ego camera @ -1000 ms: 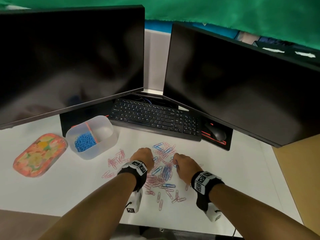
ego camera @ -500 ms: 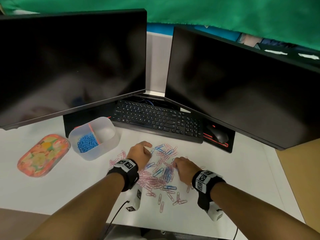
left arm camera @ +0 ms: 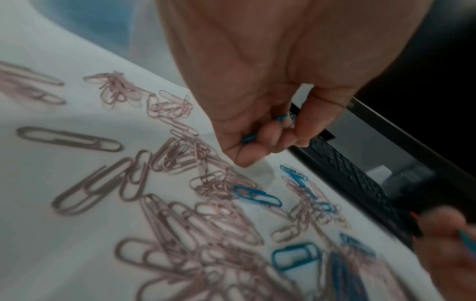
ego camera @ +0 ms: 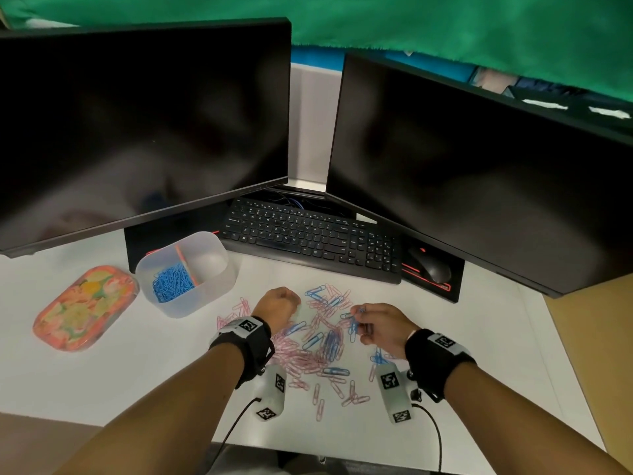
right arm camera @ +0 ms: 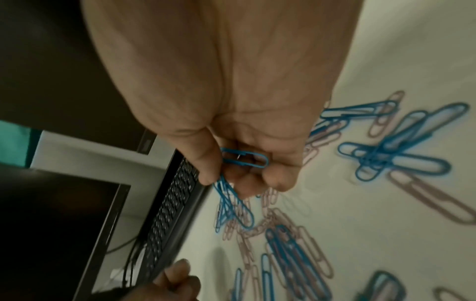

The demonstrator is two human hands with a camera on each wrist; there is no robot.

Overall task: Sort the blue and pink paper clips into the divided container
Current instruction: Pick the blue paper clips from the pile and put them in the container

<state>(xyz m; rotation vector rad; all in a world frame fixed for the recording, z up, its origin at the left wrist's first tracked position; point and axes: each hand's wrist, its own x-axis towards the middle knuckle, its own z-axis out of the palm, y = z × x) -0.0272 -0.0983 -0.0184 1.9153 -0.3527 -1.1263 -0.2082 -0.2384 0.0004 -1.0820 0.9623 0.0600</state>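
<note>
While head view hides palms | left hand (left arm camera: 260,126) clutches blue clips (left arm camera: 248,138) | right hand (right arm camera: 239,163) pinches blue clips

Blue clips (ego camera: 173,282) fill the translucent white container (ego camera: 212,289); pink clips (ego camera: 301,358) outside.

Tight at the back, open on the left front

The two monitors (ego camera: 144,125) overhang the keyboard (ego camera: 308,238) and hem in the far side; the divided container (ego camera: 186,274) and a floral tray (ego camera: 84,308) sit left, with bare desk (ego camera: 102,382) nearer the edge.
</note>
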